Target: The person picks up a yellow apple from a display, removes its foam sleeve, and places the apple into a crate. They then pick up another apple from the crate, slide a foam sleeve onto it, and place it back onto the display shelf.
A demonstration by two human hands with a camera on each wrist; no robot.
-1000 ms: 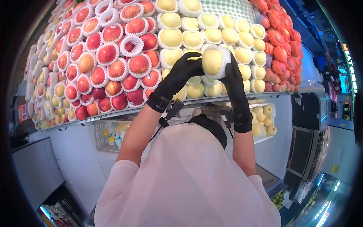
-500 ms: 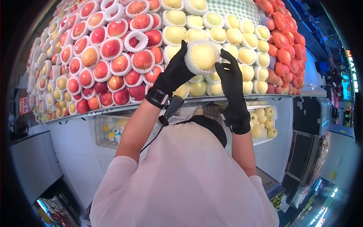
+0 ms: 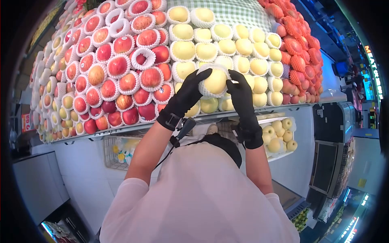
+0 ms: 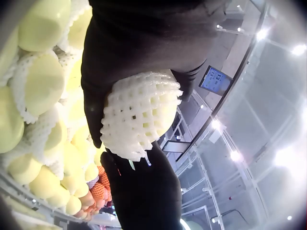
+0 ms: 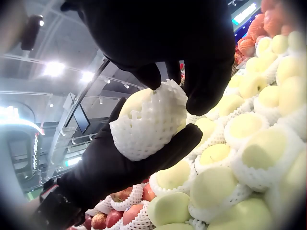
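In the head view, my black-gloved left hand (image 3: pixel 190 91) holds a pale yellow pear (image 3: pixel 215 82) from its left side, above the front rows of the display. A white foam net (image 4: pixel 139 112) covers much of the pear, and the bare skin faces up toward the head camera. My right hand (image 3: pixel 242 94), gloved too, is at the pear's right side. Its curled fingertips (image 5: pixel 194 103) are at the net's edge in the right wrist view, one of them against the fruit. The left palm lies under the net there, thumb stretched along it.
Rows of netted yellow pears (image 3: pixel 182 50) lie in front, red apples (image 3: pixel 117 65) to the left, and fruit in orange nets (image 3: pixel 298 62) to the right. A metal edge (image 3: pixel 202 116) borders the display. Below it stand a crate of pears (image 3: pixel 279 135) and a plastic basket (image 3: pixel 115 162).
Both hands have drawn the pear left and slightly nearer the body. The right fingers, spread and apart from it half a second ago, have come back to its net.
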